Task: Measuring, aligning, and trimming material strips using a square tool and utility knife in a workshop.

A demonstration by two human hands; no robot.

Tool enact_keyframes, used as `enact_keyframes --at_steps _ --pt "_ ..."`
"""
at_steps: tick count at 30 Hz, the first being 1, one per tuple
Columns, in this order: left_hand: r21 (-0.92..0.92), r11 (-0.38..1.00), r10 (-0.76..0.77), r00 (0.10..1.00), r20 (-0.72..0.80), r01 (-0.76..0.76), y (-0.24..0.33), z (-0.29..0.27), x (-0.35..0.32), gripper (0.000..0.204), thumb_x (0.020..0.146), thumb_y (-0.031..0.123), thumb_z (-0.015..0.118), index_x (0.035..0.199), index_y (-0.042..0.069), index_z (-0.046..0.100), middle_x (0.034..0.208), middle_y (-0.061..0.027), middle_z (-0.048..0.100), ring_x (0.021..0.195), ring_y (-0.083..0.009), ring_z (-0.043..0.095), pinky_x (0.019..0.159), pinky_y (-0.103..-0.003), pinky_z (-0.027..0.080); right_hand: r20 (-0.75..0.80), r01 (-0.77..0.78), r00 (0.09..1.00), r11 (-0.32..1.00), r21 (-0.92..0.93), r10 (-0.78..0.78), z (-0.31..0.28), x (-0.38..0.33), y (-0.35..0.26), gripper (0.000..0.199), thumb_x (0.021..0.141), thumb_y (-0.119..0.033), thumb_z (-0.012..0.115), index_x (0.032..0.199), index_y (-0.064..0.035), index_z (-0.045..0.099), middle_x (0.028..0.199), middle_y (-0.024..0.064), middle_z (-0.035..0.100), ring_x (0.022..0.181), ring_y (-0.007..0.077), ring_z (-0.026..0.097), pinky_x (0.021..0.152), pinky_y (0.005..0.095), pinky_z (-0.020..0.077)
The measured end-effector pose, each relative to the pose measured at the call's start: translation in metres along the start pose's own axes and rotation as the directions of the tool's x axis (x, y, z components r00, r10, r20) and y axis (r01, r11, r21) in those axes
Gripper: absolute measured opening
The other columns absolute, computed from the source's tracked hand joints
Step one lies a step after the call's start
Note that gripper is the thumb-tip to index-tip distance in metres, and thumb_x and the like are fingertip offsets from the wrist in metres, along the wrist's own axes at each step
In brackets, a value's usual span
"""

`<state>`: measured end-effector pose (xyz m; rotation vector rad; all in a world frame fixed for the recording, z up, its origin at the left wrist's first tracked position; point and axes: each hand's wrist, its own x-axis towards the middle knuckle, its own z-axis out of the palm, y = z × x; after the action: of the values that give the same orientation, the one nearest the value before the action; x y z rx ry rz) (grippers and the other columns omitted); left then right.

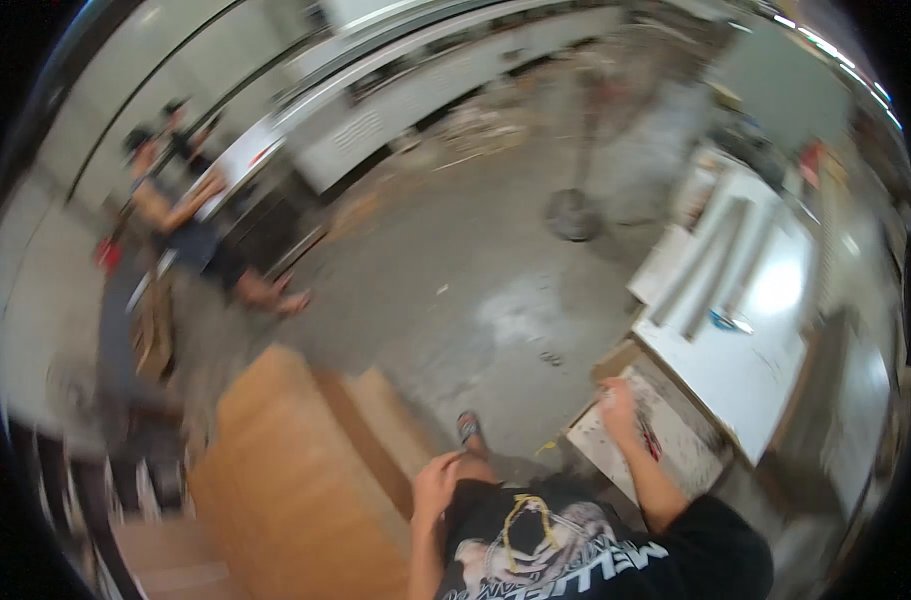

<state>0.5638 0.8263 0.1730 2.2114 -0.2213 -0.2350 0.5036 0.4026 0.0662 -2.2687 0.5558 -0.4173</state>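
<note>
My right hand [619,408] is at the outer edge of a shallow, light-coloured drawer [681,437] under a white-topped table [751,370]. Its fingers look curled at that edge, though motion blurs them. Beside my right forearm, a small red and dark item [652,443] lies in the drawer, too smeared to name. My left hand [436,484] hangs next to my leg with its fingers loosely extended, and nothing shows in it. Left of it stands a large brown cardboard piece [276,470].
On the white table lie long grey strips [721,262] and a small blue-handled tool [728,321]. A round stand base [573,215] rests on the floor. At the far left, a person [181,215] works by a long machine [351,140], with another person [184,130] behind.
</note>
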Motion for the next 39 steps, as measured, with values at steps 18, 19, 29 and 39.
enact_keyframes --at_steps 18,19,29,39 --pt "-0.412 0.905 0.142 0.988 0.057 -0.106 -0.024 -0.062 0.407 0.018 0.106 0.010 0.060 0.115 -0.003 0.068 0.092 -0.0074 0.071 0.086 -0.0153 0.066 0.082 -0.032 0.054 -0.136 -0.447 0.886 0.895 0.011 0.444 0.037 0.045 -0.092 0.022 0.095 -0.025 0.068 0.106 -0.0066 0.074 0.100 0.0130 0.071 0.092 0.0325 0.069 0.081 0.0412 0.0546" --pt "-0.430 0.896 0.167 0.981 0.099 -0.109 -0.010 -0.048 0.430 0.019 0.106 0.010 0.059 0.118 -0.003 0.067 0.094 -0.0069 0.070 0.087 -0.0148 0.065 0.084 -0.031 0.054 -0.153 -0.468 0.871 0.883 0.024 0.466 0.037 0.052 -0.087 0.022 0.095 -0.025 0.068 0.106 -0.0066 0.074 0.100 0.0130 0.071 0.092 0.0325 0.069 0.081 0.0412 0.0546" --pt "-0.511 0.853 0.353 0.840 0.413 -0.107 0.175 0.156 0.539 0.019 0.105 0.009 0.061 0.117 -0.004 0.068 0.096 -0.0085 0.073 0.089 -0.0158 0.068 0.088 -0.031 0.054 -0.550 -0.407 0.713 0.895 0.182 0.436 0.014 0.224 -0.030 0.015 0.091 -0.016 0.071 0.101 -0.0043 0.071 0.098 0.0148 0.071 0.095 0.0371 0.068 0.081 0.0451 0.0549" --pt "-0.317 0.904 0.420 0.461 0.781 -0.287 0.305 0.317 0.615 0.025 0.106 0.012 0.061 0.122 -0.005 0.068 0.102 -0.0127 0.075 0.097 -0.0185 0.071 0.091 -0.033 0.055 -0.627 -0.619 0.483 0.745 0.251 0.612 -0.033 0.297 0.060 0.027 0.087 -0.018 0.074 0.111 -0.0054 0.070 0.106 0.0139 0.070 0.103 0.0368 0.066 0.091 0.0463 0.0527"
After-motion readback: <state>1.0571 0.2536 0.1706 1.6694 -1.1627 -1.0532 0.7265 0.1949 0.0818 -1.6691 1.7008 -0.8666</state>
